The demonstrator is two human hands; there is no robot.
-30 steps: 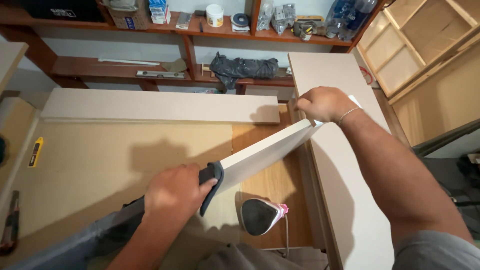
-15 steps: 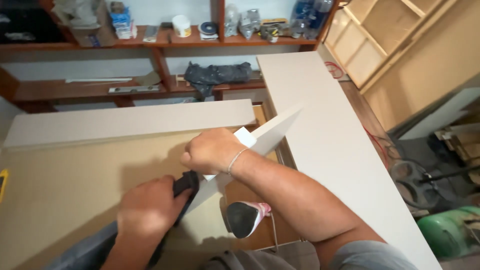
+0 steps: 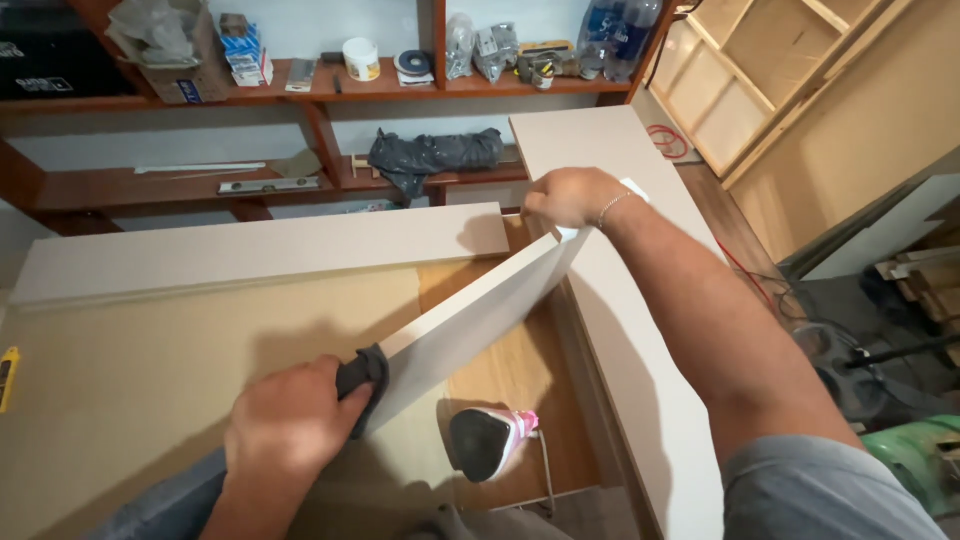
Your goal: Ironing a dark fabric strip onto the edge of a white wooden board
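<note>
Counter [image 3: 150, 400]: tan surface carrying the work. Long pale board [image 3: 250, 250] along its far edge. Narrow white panel [image 3: 470, 320]: held on a slant above the counter, between our hands. Right hand [image 3: 570, 197]: fingers curled around the panel's far end. Left hand [image 3: 290, 430]: closed, pressing a dark cloth [image 3: 362, 375] against the panel's near end. Clothes iron [image 3: 490, 440], soleplate showing, just beside. Yellow tool [image 3: 8, 375] at the left edge.

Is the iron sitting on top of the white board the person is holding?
No, the iron stands on the wooden surface below the board, which both hands hold up at its ends.
</note>
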